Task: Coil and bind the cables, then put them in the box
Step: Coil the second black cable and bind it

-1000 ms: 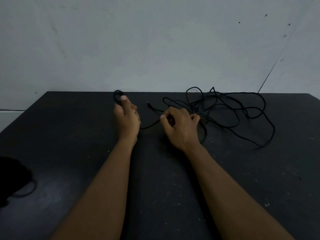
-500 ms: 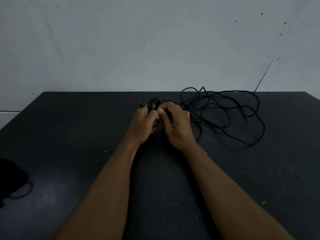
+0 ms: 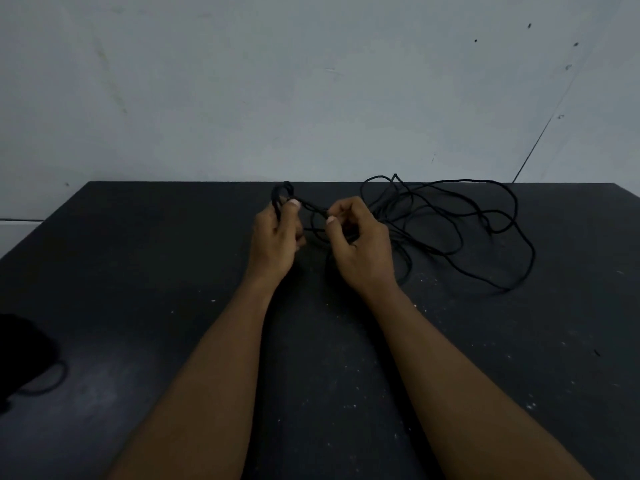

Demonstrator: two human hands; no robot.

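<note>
A dark bundle (image 3: 20, 358) (too dim to identify) lies at the black table's (image 3: 138, 271) left edge. Near the table's far edge, the left hand (image 3: 273, 237) pinches a small coil (image 3: 282, 195) of black cable (image 3: 450, 220). The right hand (image 3: 360, 244), just beside it, grips the strand between thumb and fingers. Loose loops sprawl on the table right of that hand.

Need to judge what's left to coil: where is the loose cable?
The loose cable sprawls on the table, far right, beside the right hand.
</note>
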